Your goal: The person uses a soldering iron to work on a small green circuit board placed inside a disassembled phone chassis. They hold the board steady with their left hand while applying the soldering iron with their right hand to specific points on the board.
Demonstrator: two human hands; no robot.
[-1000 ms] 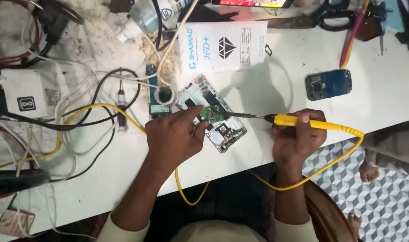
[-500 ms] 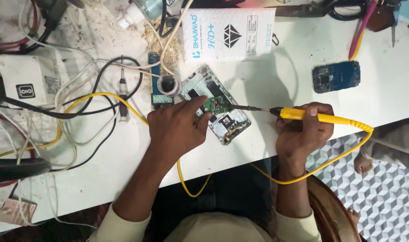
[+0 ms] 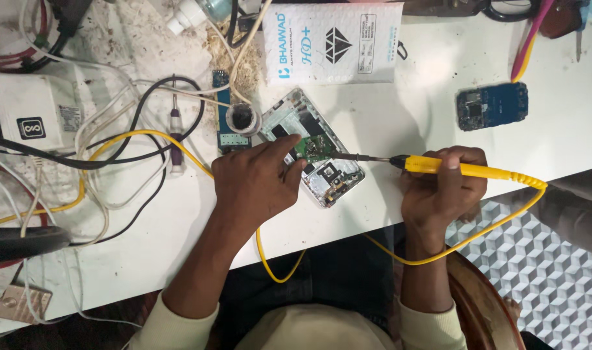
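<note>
Nearest: table edge (image 3: 348, 236) runs across the low part of the view, rising toward 3 o'clock; both forearms cross it. Beyond that edge at 4 o'clock, patterned floor (image 3: 542, 272). Yellow cable (image 3: 280, 269) loops off the edge at 6 o'clock.

L hand (image 3: 257, 181) lies palm-down on the table, fingers curled, index finger stretched toward 2 o'clock w/ its tip pressing the small green board (image 3: 317, 149). It grasps nothing, just pins the board down.

R hand (image 3: 442, 188) is closed in a fist around the yellow handle of the soldering iron (image 3: 451, 168). Iron lies roughly level, pointing toward 9 o'clock, dark tip at the green board's edge.

Opened phone (image 3: 322, 165) sits between the hands, tilted, back off; green board rests on its upper half. Bare white tabletop around its 3 o'clock side and up to 1 o'clock, so free room there.

At 10 o'clock of the phone, a small round tin (image 3: 244, 120) w/ dark paste inside, standing on a blue board strip (image 3: 221, 113). Screwdriver (image 3: 175, 139) lies just beside, at 9 o'clock.

9 o'clock side is crowded: tangled black, white and yellow wires, white box (image 3: 30, 110).

Far: white padded envelope (image 3: 331, 42) at 12 o'clock, blue circuit board (image 3: 492, 105) at 2 o'clock, well apart from the iron.
</note>
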